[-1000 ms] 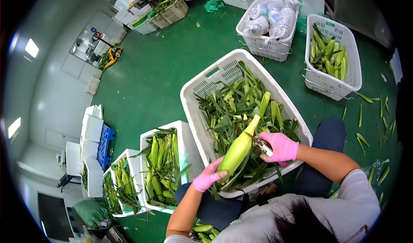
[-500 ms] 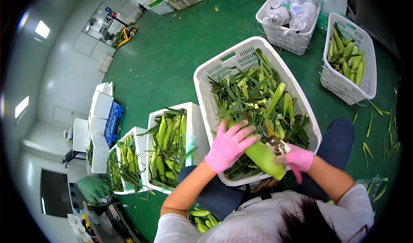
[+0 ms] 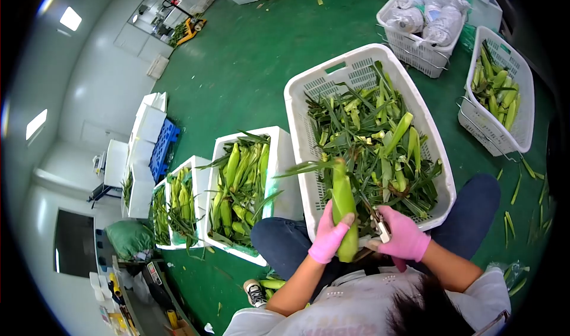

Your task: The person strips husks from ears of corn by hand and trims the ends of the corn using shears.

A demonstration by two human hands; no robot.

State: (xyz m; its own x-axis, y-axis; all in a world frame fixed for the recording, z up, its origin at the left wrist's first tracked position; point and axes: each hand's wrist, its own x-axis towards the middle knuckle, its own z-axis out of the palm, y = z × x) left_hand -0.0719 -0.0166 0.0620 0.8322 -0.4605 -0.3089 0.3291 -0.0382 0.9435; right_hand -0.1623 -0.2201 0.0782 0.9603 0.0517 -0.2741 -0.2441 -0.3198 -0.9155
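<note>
The left grip (image 3: 329,235), in a pink glove, held a green corn cob (image 3: 342,199), its leafy end pointing away. Just beside it, the right grip (image 3: 405,235) was wrapped around small cutters (image 3: 380,224). Past both grips sat a big white basket (image 3: 298,158) of cut leaves (image 3: 371,143). A white box (image 3: 285,169) of corn stood left of the left grip.

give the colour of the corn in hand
The held corn is light green, best seen in the head view.

Before us stands a crate (image 3: 320,81) of husks (image 3: 368,140); left of it we have boxes (image 3: 285,169) of corn (image 3: 240,166), and beyond it, to the right, two baskets (image 3: 488,128).
</note>
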